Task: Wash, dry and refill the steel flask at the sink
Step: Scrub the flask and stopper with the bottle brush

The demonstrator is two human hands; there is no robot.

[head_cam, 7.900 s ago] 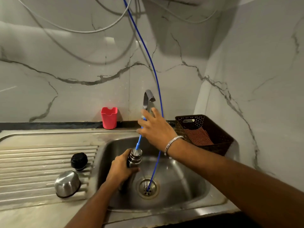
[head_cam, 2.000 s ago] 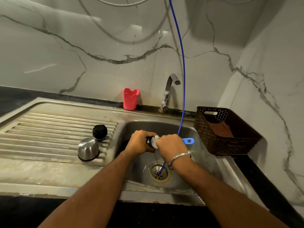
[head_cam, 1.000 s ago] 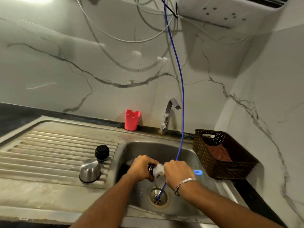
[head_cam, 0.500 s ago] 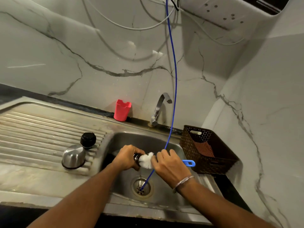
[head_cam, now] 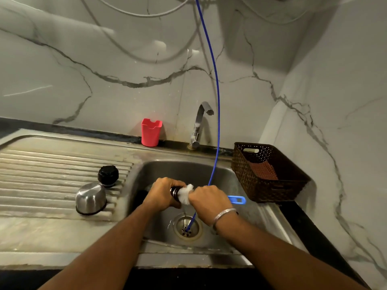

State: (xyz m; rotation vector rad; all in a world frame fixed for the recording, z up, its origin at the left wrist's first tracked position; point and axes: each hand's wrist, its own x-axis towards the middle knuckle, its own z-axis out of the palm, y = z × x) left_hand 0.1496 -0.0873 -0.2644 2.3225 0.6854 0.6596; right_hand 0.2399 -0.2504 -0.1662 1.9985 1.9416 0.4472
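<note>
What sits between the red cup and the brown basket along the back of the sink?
In the head view, the tap stands between the red cup and brown basket, with the thin blue tube hanging beside it.

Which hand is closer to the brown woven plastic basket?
Right. The right hand grips the blue-handled brush over the basin, nearer the brown woven plastic basket; the left hand is farther left.
</note>
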